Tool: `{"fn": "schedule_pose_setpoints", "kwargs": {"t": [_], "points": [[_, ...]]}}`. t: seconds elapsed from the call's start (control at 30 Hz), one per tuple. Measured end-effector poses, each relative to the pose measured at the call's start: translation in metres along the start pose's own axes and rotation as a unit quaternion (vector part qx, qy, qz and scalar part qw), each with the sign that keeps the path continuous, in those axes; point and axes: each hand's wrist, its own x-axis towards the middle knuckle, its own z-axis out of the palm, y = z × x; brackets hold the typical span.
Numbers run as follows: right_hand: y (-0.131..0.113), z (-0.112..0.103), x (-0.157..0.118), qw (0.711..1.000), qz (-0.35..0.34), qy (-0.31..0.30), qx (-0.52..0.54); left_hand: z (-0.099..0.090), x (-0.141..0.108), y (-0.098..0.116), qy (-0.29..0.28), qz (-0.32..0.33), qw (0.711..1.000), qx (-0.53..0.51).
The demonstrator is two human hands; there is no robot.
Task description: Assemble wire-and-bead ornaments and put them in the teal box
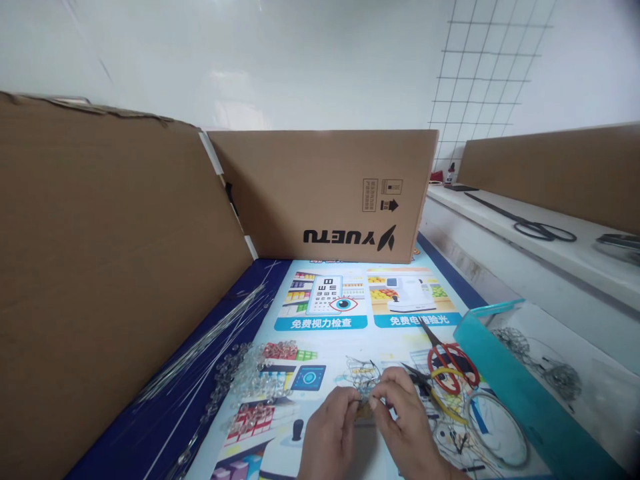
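My left hand (330, 430) and my right hand (404, 421) are close together at the lower middle of the head view, over the printed sheet. Both have fingers pinched round a small tangle of thin wires (364, 375), which rises just beyond the fingertips. What exactly sits between the fingertips is too small to make out. Left of my hands lies a spread of clear beads (255, 377). Pliers with yellow handles (447, 407) and red-handled scissors (453, 370) rest right of my right hand.
Cardboard panels stand at the left (110, 267) and back (320, 193). Long thin wires (205, 343) lie on the left. A wire coil (497, 430) is beside a teal box (530, 393) holding wire pieces. Black scissors (530, 223) lie on a white ledge.
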Motion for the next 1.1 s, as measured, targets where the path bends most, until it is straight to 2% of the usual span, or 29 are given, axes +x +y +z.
{"fn": "schedule_pose_setpoints", "kwargs": {"t": [0.33, 0.57, 0.73, 0.87, 0.97, 1.1], "points": [[0.001, 0.007, -0.005, 1.0, -0.002, -0.01, -0.014, 0.002, -0.001, 0.001, 0.009, 0.001, 0.999, -0.037], [0.002, 0.004, -0.006, 1.0, -0.008, -0.01, -0.008, 0.002, -0.002, -0.002, -0.004, -0.059, 0.994, -0.091], [0.005, 0.004, -0.01, 0.999, -0.035, -0.023, 0.009, 0.001, -0.005, -0.005, 0.009, -0.077, 0.988, -0.131], [0.007, 0.006, -0.014, 0.999, -0.032, -0.038, 0.0, 0.001, -0.006, -0.006, -0.01, -0.113, 0.98, -0.164], [0.006, 0.006, -0.013, 1.0, -0.017, -0.023, 0.001, 0.0, -0.005, -0.007, -0.031, -0.14, 0.969, -0.203], [0.005, 0.006, -0.011, 1.0, -0.01, -0.003, 0.008, 0.001, -0.003, -0.008, -0.04, -0.145, 0.957, -0.249]]}}
